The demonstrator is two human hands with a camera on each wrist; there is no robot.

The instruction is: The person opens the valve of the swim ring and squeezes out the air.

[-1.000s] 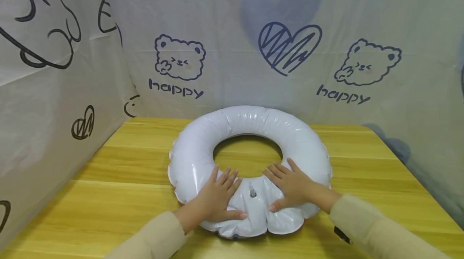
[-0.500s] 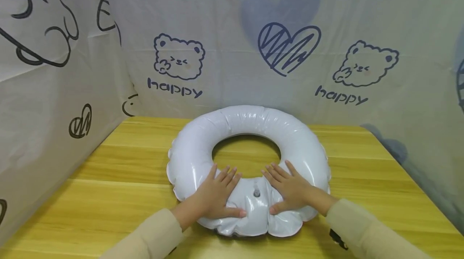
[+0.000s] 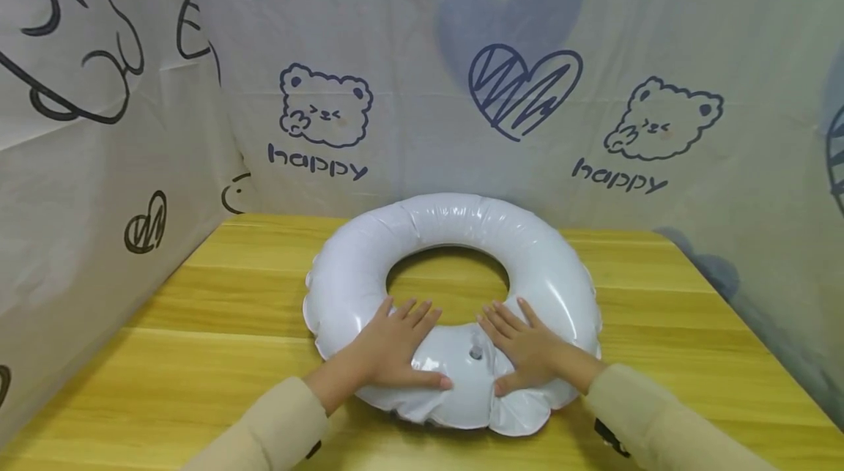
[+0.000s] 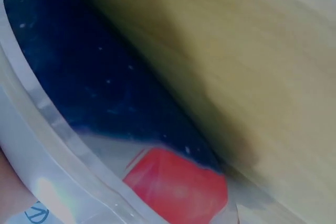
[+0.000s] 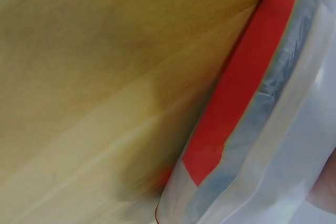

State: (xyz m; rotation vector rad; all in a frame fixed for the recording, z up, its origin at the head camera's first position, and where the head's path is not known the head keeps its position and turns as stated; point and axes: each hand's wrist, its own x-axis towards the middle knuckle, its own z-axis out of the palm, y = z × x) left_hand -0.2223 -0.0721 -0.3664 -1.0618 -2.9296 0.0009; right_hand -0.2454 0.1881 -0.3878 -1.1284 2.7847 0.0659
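Note:
A white inflatable swim ring [image 3: 356, 258] lies on the wooden table, its near part creased and softer than the far side. My left hand [image 3: 395, 350] presses flat on the near left of the ring, fingers straight and thumb pointing right. On the near right, my right hand [image 3: 527, 350] rests with its fingers spread toward the hole. Between the two hands the small clear air valve [image 3: 475, 351] stands up. The ring's underside shows dark blue and a red patch [image 4: 181, 187] in the left wrist view; the right wrist view shows a red band [image 5: 241, 87] along it.
The wooden table [image 3: 198, 339] extends on both sides of the ring. Behind it and on the left hang pale cloths [image 3: 409, 53] printed with hearts, bears and lettering. A dark object [image 3: 611, 438] shows at the right sleeve.
The valve and the near part of the ring have shifted a little to the right. Both hands stay pressed on the ring, with only slight movement.

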